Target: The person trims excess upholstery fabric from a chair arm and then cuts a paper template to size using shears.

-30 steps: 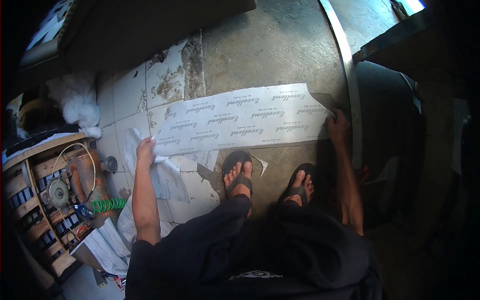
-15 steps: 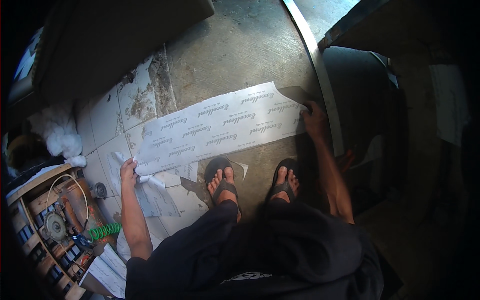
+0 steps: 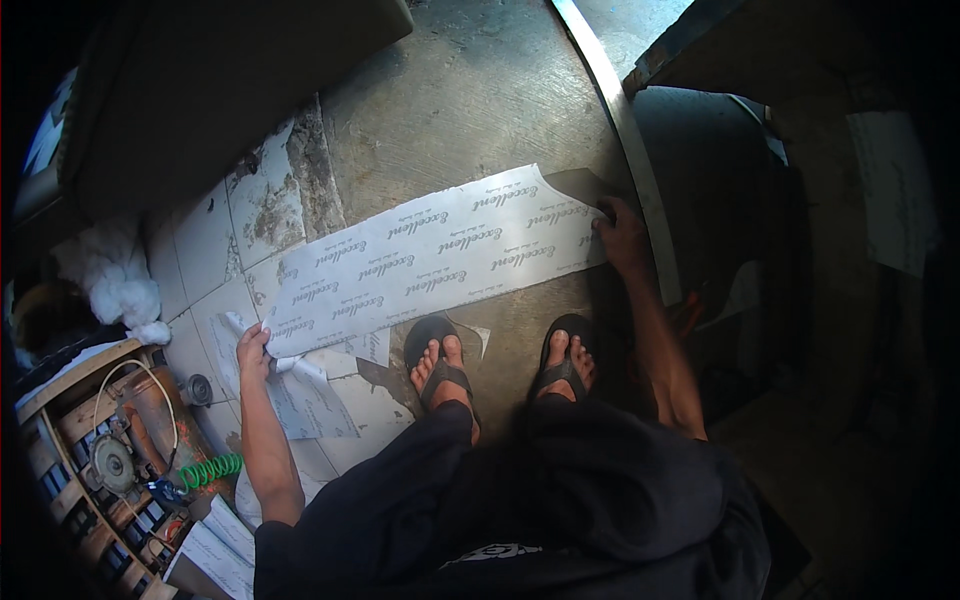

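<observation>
A long white sheet with grey printed lettering (image 3: 430, 250) stretches slantwise in front of me, above the floor and my sandalled feet. My left hand (image 3: 254, 350) pinches its lower left corner between thumb and fingers. At the sheet's narrower right end, my right hand (image 3: 622, 238) grips the edge, its fingers partly in shadow. The end near that hand has a curved cut, with a dark patch (image 3: 585, 186) beside it that I cannot make out. Below my left hand lie crumpled printed scraps (image 3: 312, 395) on the tiles.
A long pale metal strip (image 3: 630, 140) runs along the right. Left stand a wooden pallet (image 3: 75, 415), a rusty cylinder (image 3: 165, 420) and a green coiled hose (image 3: 212, 468). White stuffing (image 3: 122, 290) lies nearby. A large dark piece of furniture (image 3: 230, 90) fills the upper left.
The view has shifted slightly, so the surroundings sit a little further left. Both hands keep their hold on the sheet, its left end a touch lower.
</observation>
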Motion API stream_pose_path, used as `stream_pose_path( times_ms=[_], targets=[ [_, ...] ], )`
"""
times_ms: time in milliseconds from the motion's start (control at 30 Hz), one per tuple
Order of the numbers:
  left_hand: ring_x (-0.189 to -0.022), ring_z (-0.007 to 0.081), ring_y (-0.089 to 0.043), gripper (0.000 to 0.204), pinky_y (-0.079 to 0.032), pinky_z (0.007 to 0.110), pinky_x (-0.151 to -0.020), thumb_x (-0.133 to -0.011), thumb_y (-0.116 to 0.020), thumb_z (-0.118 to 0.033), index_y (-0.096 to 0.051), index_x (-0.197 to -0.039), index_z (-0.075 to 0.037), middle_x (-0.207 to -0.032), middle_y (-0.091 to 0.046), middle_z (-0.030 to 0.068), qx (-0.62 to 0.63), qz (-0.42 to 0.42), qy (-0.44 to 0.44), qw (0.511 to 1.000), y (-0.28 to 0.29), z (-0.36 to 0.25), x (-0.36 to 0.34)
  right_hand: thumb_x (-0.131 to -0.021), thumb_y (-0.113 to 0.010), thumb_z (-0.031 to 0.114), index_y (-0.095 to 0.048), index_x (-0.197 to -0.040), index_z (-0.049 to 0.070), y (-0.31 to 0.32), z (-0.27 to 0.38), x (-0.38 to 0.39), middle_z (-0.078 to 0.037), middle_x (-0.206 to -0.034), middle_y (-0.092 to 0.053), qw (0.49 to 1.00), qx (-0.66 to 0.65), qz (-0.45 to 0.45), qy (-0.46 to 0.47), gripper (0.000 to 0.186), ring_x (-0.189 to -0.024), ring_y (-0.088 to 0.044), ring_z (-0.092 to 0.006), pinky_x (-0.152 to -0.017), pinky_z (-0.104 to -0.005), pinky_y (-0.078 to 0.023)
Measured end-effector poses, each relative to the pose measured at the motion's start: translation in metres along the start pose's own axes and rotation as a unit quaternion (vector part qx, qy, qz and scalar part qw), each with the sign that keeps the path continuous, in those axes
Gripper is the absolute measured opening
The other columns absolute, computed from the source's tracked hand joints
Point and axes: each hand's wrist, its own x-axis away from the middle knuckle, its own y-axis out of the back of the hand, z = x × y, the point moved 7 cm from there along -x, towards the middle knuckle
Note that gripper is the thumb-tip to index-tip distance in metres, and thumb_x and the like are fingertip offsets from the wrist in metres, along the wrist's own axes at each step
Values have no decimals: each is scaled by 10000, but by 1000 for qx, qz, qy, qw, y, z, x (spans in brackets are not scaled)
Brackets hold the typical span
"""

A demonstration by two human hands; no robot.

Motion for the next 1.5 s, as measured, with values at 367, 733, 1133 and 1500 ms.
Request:
stream_pose_path(
  times_ms=[367, 733, 1133, 1500],
  targets=[
    [-1026, 235, -670, 366, -568, 378, -898, -930, -660, -61, -589, -1283, 6, -1132, -680, 117, 30, 49, -18, 998, -7, -29, 15, -812, -751, 102, -598, -1249, 15, -11, 51, 7, -247, -1171, -610, 969, 229, -6, 87, 472, -1104, -596, -409, -961, -476, -484],
    [-986, 232, -693, 384, -564, 324, -856, -945, -691, -169, -590, -1267, 15, -1131, -694, 123, 32, 304, -249, 919, -244, -180, 223, -902, -677, 152, -481, -1432, 35, -172, 269, 72, -243, -1019, -712, 949, -194, 222, 114, 578, -896, -723, -294, -774, -360, -562],
    [-1313, 386, -482, 835, -420, 450, -1067, -748, -876, -282, -449, -1427, -51, -1357, -532, 212, -279, -45, -20, 959, -96, -6, 97, -915, -584, 259, -632, -1168, 4, -114, 69, -47, -74, -911, -652, 970, -203, 53, -126, 362, -796, -595, -164, -727, -338, -485],
    [-1068, 276, -660, 570, -486, 362, -976, -776, -842, -220, -634, -1249, 22, -1174, -697, 169, -372, 40, -95, 922, -72, -40, 81, -906, -589, 253, -630, -1198, -13, -117, 83, -42, -101, -969, -672, 971, -210, 48, -100, 397, -851, -600, -195, -791, -351, -488]
  ],
)
